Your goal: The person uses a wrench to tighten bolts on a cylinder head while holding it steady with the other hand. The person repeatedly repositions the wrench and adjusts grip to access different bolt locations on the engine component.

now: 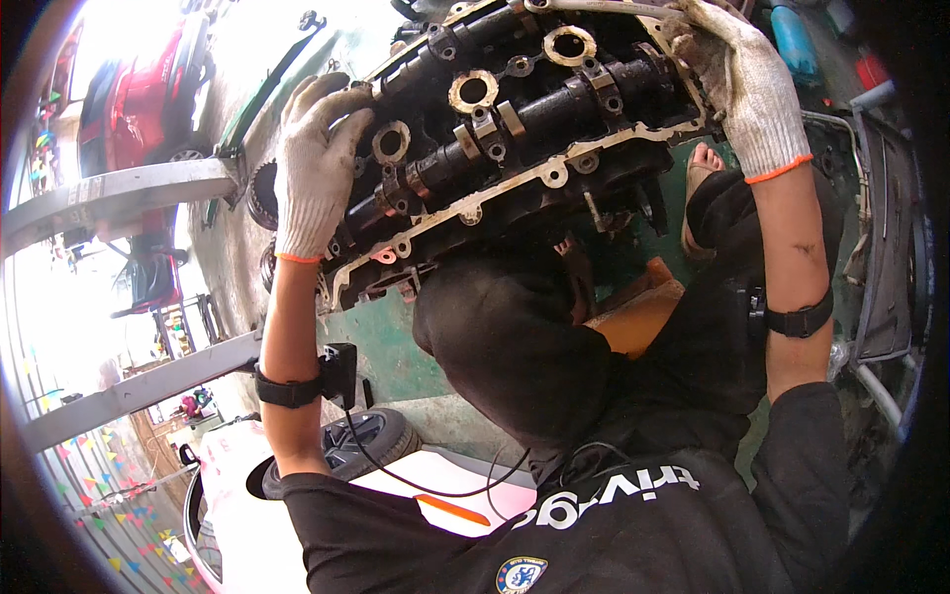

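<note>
A black, oily cylinder head [534, 129] with a camshaft [440, 168] along it lies tilted at the top of the head view, with a pale gasket edge round it. My left hand [322, 158], in a white knit glove with an orange cuff, grips its left end, fingers curled over the edge. At the far right end is my right hand [747, 84], gloved the same way. Its fingers close round the end of a grey wrench [614, 8], which reaches left along the top edge of the picture. Part of that grip is hidden behind the glove.
Grey metal beams [119, 203] come in from the left. A wheel with a tyre [371, 445] lies below my left forearm. An orange-brown box [638, 312] sits between my legs. At right are a blue bottle [792, 45] and a metal frame [881, 228]; a red car [148, 99] stands farther left.
</note>
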Demonstrator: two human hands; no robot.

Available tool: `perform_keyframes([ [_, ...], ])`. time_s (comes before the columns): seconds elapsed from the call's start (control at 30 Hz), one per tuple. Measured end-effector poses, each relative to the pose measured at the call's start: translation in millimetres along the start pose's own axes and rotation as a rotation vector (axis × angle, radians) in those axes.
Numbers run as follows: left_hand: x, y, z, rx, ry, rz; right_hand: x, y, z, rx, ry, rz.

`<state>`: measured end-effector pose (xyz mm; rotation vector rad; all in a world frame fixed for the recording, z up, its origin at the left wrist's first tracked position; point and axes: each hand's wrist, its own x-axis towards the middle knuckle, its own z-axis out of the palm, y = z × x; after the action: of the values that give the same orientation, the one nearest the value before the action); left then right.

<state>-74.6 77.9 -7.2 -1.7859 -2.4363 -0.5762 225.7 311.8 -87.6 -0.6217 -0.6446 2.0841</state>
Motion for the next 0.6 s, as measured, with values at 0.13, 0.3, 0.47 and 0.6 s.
perform_keyframes([
  [0.13, -3, 13, 7, 0.160, 0.088, -0.034, -2, -1, 2, -0.021, 0.048, 0.006],
  [0.3, -4, 30, 12, 0.399, 0.173, -0.052, -4, -2, 7, -0.064, 0.087, 0.000],
  [0.47, -3, 28, 0, 0.335, 0.093, -0.071, -4, -1, 8, -0.066, 0.123, -0.014],
  [0.6, -1, 19, -3, 0.305, 0.052, 0.085, -3, -1, 3, -0.084, 0.127, 0.013],
])
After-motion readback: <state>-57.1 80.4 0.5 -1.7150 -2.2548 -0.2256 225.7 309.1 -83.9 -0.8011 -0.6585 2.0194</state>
